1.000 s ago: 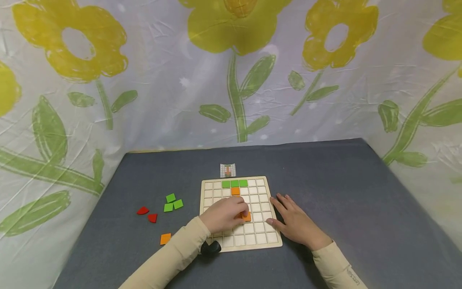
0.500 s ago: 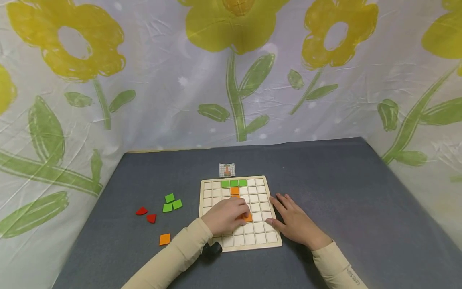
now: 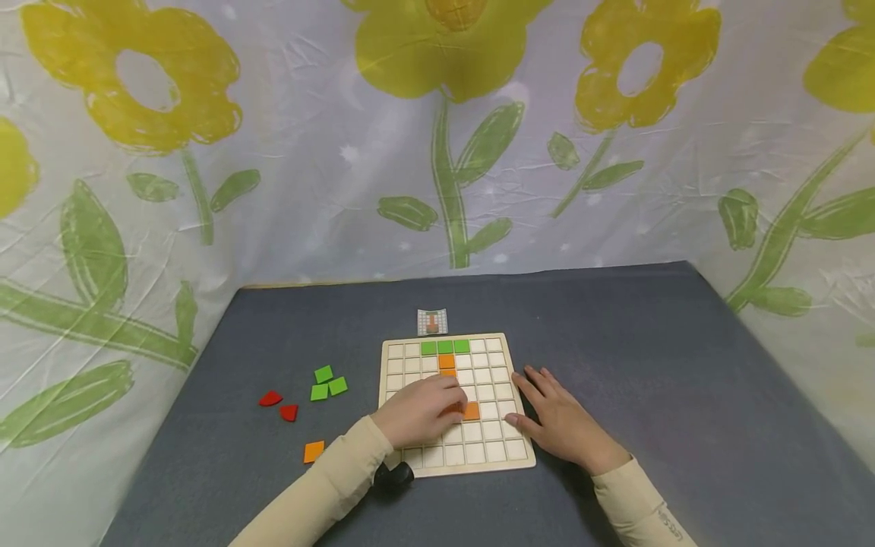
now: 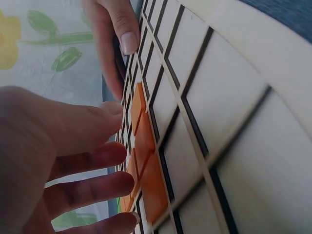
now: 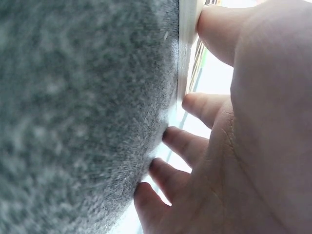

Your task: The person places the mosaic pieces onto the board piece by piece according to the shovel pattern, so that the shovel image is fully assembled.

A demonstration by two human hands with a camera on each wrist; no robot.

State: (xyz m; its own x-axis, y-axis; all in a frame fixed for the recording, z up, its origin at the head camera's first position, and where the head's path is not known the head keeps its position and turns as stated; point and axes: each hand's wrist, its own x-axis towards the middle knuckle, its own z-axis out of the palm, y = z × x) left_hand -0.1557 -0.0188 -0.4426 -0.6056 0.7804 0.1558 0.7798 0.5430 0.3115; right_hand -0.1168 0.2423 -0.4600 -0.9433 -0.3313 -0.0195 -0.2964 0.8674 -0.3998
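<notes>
A wooden grid board [image 3: 492, 448] lies on the table with square tiles set in its cells. Over its middle is my left hand [image 3: 420, 412], fingers loosely bent, thumb and fingertips apart and nothing between them in the left wrist view. Right by these fingertips, several orange square tiles [image 4: 153, 187] lie in the cells; the hand partly covers them in the head view. One orange tile [image 3: 472, 411] shows to its right. My right hand [image 3: 566, 425] rests at the board's right edge, thumb on the board, other fingers spread along the side and touching the cloth.
Green tiles [image 3: 446, 347] fill part of the top row. Loose green tiles [image 3: 320, 392], red rounded pieces [image 3: 289, 412] and an orange tile [image 3: 314, 452] lie left of the board. A small pattern card [image 3: 432, 322] lies behind it. Dark cloth [image 3: 656, 365] covers the table.
My left hand has drawn slightly left, showing more of the right-hand orange tile and of the orange column above. The right hand stays in place.
</notes>
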